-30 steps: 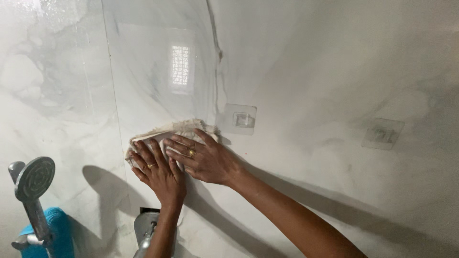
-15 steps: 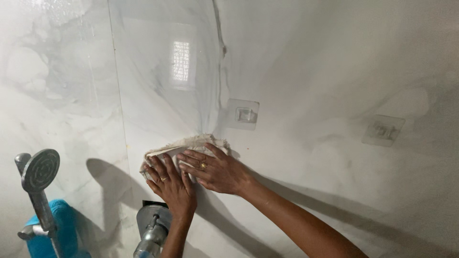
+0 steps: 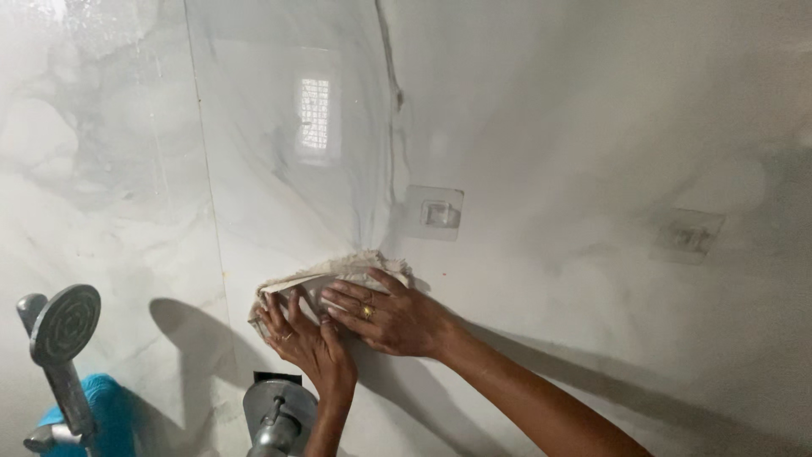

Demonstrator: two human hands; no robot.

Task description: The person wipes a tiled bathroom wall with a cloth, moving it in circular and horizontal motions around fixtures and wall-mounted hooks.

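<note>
A folded off-white cloth [image 3: 326, 272] is pressed flat against the glossy marble wall [image 3: 541, 110]. My left hand [image 3: 309, 338] lies on its lower left part with fingers spread, a ring on one finger. My right hand [image 3: 389, 317] covers the cloth's right part, reaching in from the lower right, also with a ring. Both palms push the cloth onto the tile just left of the wall's corner seam.
A clear stick-on hook [image 3: 435, 212] is fixed above the hands; a second hook [image 3: 689, 236] sits far right. A grey hand shower [image 3: 59, 334] hangs lower left by a blue object [image 3: 101, 415]. A metal tap [image 3: 275, 415] juts out below my left wrist.
Both hands and the cloth have slid down the wall and slightly to the right, away from the clear hook.
</note>
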